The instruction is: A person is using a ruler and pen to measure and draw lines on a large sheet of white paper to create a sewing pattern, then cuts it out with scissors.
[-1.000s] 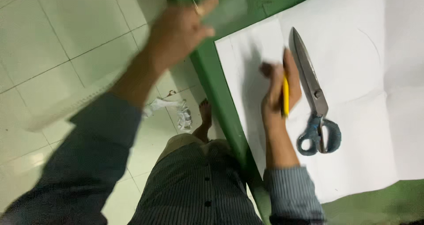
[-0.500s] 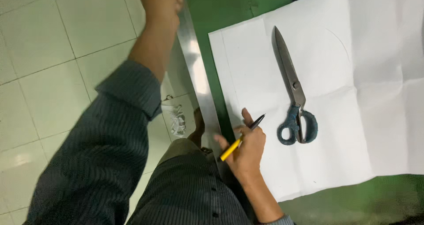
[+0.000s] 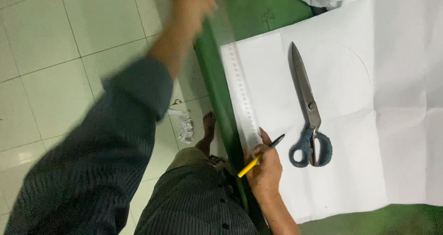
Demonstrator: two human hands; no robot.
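Ruler [image 3: 242,94] lies along paper's [image 3: 378,124] left edge, left hand [image 3: 191,2] gripping its far end, right hand [image 3: 264,163] grasping pencil [image 3: 259,155] at its near end; no line along it visible, scissors [image 3: 308,112] untouched.

pencil [image 3: 251,165]: yellow | scissors [image 3: 308,112]: steel, blue handles | paper [image 3: 369,124]: white | table [image 3: 258,9]: green | sleeve [image 3: 106,161]: dark striped

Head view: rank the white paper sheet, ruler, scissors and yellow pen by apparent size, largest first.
1. White paper sheet
2. Clear ruler, longer than the scissors but blurred at its far end
3. Scissors
4. Yellow pen, partly hidden in the right hand
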